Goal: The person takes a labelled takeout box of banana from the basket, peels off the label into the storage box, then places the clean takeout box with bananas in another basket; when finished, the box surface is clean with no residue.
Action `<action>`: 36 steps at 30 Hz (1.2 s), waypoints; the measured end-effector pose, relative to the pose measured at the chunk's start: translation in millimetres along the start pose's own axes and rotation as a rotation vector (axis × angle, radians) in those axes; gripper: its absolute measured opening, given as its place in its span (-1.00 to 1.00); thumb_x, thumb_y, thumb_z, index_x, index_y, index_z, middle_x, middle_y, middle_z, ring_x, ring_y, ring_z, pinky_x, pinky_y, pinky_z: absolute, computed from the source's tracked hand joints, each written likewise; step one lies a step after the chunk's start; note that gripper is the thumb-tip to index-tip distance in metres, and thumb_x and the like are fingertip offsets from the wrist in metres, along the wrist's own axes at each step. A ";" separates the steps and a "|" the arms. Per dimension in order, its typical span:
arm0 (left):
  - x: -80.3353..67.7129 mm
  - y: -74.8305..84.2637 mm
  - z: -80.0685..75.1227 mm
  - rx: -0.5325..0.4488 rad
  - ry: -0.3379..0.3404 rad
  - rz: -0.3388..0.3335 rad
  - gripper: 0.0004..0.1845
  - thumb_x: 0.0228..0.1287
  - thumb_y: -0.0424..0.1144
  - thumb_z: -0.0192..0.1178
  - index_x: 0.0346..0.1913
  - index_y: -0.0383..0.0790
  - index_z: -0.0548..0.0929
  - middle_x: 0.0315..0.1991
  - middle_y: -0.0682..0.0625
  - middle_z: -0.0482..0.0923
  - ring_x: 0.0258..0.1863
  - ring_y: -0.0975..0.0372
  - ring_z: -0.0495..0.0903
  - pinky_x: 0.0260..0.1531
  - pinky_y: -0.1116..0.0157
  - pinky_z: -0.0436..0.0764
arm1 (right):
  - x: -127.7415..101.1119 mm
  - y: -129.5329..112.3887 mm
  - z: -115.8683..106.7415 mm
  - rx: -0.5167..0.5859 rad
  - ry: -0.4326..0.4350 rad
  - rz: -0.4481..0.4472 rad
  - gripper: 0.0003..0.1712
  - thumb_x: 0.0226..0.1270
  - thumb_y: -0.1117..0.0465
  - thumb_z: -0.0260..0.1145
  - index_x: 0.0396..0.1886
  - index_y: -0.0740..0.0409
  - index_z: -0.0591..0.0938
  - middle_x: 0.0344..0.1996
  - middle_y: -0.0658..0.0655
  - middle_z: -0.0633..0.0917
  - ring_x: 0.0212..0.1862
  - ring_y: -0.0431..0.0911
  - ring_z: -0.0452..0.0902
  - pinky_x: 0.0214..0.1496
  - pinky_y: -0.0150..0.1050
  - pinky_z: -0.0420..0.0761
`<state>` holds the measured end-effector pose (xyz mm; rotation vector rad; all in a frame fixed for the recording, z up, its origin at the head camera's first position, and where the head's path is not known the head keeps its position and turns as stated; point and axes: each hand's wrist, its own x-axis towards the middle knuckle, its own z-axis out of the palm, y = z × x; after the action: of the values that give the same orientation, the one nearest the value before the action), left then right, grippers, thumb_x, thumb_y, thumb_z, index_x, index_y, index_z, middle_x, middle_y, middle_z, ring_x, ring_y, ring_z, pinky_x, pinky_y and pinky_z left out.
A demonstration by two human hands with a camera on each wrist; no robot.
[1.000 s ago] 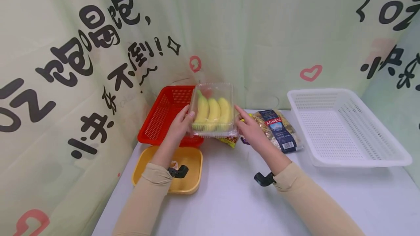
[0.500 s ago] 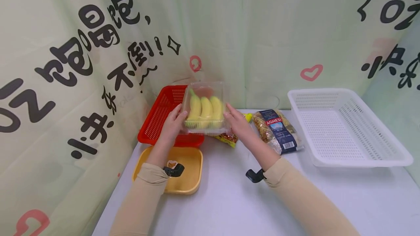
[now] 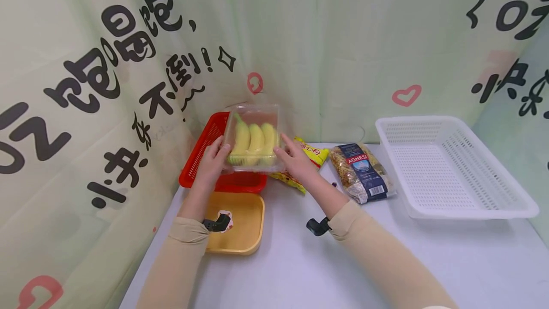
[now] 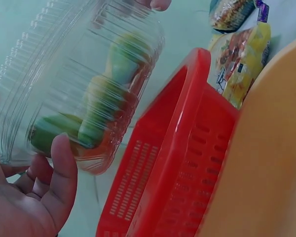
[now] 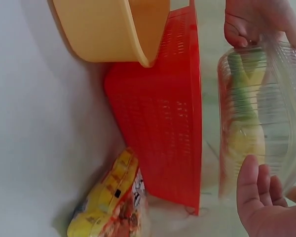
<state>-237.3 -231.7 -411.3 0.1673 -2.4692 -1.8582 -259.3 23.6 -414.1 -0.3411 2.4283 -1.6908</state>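
Note:
A clear plastic clamshell box (image 3: 276,113) with several yellow bananas (image 3: 256,139) inside is held up between both hands. My left hand (image 3: 210,163) grips its left side, and my right hand (image 3: 297,160) holds the right side. In the left wrist view, the fingers (image 4: 64,173) of the left hand press against the end wall of the box. The right wrist view shows the box above the rim of a red perforated basket (image 5: 158,123). Seen from the head, the box covers much of that basket.
A yellow tub (image 3: 242,244) with a sticker inside stands in front of the red basket. Yellow snack packets (image 3: 315,154) lie to its right, beside an Agnesi bag (image 3: 362,170). At the right is a white perforated basket (image 3: 405,206). A curtain (image 3: 291,37) with lettering hangs behind the table.
Both hands have carried the box of bananas left and slightly up, further over the red basket. More of the yellow packets shows on its right.

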 end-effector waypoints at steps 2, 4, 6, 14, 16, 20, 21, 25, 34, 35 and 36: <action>0.2 -0.8 -3.3 -0.006 0.002 0.004 -0.32 0.43 0.18 0.03 0.53 0.15 0.19 0.34 -0.09 0.22 -0.23 0.07 0.59 -0.21 0.29 0.72 | 1.4 -1.1 4.4 -0.008 0.000 -0.001 -0.21 0.46 -0.23 0.09 0.58 -0.20 0.10 0.28 0.20 0.35 0.16 0.07 0.36 0.18 -0.02 0.55; 1.2 -2.5 -6.2 -0.010 0.007 0.000 -0.32 0.42 0.18 0.04 0.53 0.14 0.19 0.36 -0.09 0.24 -0.23 0.04 0.60 -0.21 0.28 0.73 | 2.3 -2.8 9.3 -0.015 0.000 0.003 -0.20 0.45 -0.24 0.09 0.59 -0.20 0.09 0.33 0.18 0.31 0.17 0.07 0.37 0.15 -0.05 0.58; 2.7 -5.4 -9.5 -0.002 0.013 -0.011 -0.33 0.42 0.18 0.03 0.52 0.16 0.19 0.37 -0.07 0.26 -0.20 0.05 0.60 -0.20 0.29 0.73 | 2.6 -4.6 14.5 -0.015 0.000 0.016 -0.19 0.44 -0.25 0.10 0.59 -0.23 0.09 0.37 0.16 0.29 0.18 0.07 0.38 0.13 -0.06 0.61; 6.1 -12.6 -20.5 0.037 0.049 -0.103 -0.31 0.45 0.22 -0.05 0.55 0.18 0.12 0.40 -0.04 0.32 -0.08 0.04 0.60 -0.09 0.27 0.71 | 5.5 -10.7 32.2 -0.049 0.005 0.038 -0.18 0.40 -0.28 0.14 0.57 -0.23 0.15 0.47 0.13 0.31 0.28 0.10 0.42 0.22 0.04 0.59; 7.0 -13.8 -22.1 0.031 0.045 -0.105 -0.35 0.46 0.20 -0.04 0.53 0.17 0.16 0.36 -0.05 0.35 -0.08 0.03 0.61 -0.09 0.25 0.71 | 7.0 -10.8 35.5 -0.039 -0.001 0.051 -0.19 0.40 -0.26 0.15 0.56 -0.21 0.16 0.48 0.12 0.31 0.34 0.10 0.37 0.25 0.05 0.57; 8.9 -17.3 -26.0 0.014 0.049 -0.120 -0.43 0.48 0.16 -0.05 0.47 0.18 0.26 0.27 -0.09 0.41 -0.14 0.02 0.61 -0.12 0.27 0.72 | 8.6 -12.1 41.1 0.018 -0.042 0.109 -0.19 0.40 -0.23 0.18 0.56 -0.22 0.16 0.49 0.12 0.30 0.41 0.09 0.31 0.25 0.06 0.58; 9.6 -18.7 -27.1 0.014 0.056 -0.133 -0.43 0.47 0.16 -0.05 0.47 0.19 0.27 0.26 -0.08 0.41 -0.14 0.04 0.61 -0.13 0.29 0.72 | 9.1 -12.6 42.5 0.028 -0.054 0.122 -0.19 0.40 -0.23 0.18 0.56 -0.22 0.16 0.48 0.12 0.31 0.40 0.09 0.32 0.22 0.05 0.60; 12.1 -23.7 -32.2 0.010 0.069 -0.187 -0.41 0.49 0.16 -0.08 0.51 0.19 0.22 0.33 -0.07 0.35 -0.14 0.06 0.62 -0.10 0.31 0.71 | 11.2 -14.3 47.5 0.036 -0.072 0.150 -0.21 0.41 -0.21 0.18 0.55 -0.17 0.21 0.45 0.14 0.37 0.33 0.07 0.40 0.16 0.01 0.65; 16.8 -32.1 -37.3 0.053 0.089 -0.235 -0.39 0.49 0.18 -0.12 0.52 0.12 0.22 0.38 -0.09 0.31 -0.01 0.04 0.56 -0.01 0.27 0.68 | 16.4 -14.1 55.9 0.077 -0.126 0.152 -0.24 0.44 -0.13 0.15 0.55 -0.03 0.22 0.43 0.17 0.40 0.33 0.07 0.44 0.35 0.02 0.50; 17.5 -32.7 -37.5 0.060 0.091 -0.236 -0.38 0.50 0.19 -0.13 0.52 0.10 0.22 0.39 -0.10 0.31 0.01 0.04 0.55 0.00 0.27 0.68 | 16.8 -14.2 56.0 0.085 -0.138 0.159 -0.24 0.44 -0.14 0.15 0.55 -0.03 0.22 0.43 0.16 0.40 0.34 0.07 0.44 0.36 0.02 0.49; 18.0 -33.3 -37.7 0.064 0.091 -0.240 -0.38 0.50 0.19 -0.13 0.52 0.09 0.21 0.39 -0.10 0.30 0.02 0.05 0.55 0.01 0.27 0.67 | 17.0 -14.4 56.1 0.087 -0.147 0.163 -0.24 0.44 -0.13 0.15 0.55 -0.03 0.22 0.43 0.15 0.40 0.35 0.06 0.42 0.37 0.02 0.48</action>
<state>-249.5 -278.9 -433.3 0.5610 -2.5436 -1.8071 -259.6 -36.5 -420.0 -0.2387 2.2068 -1.6344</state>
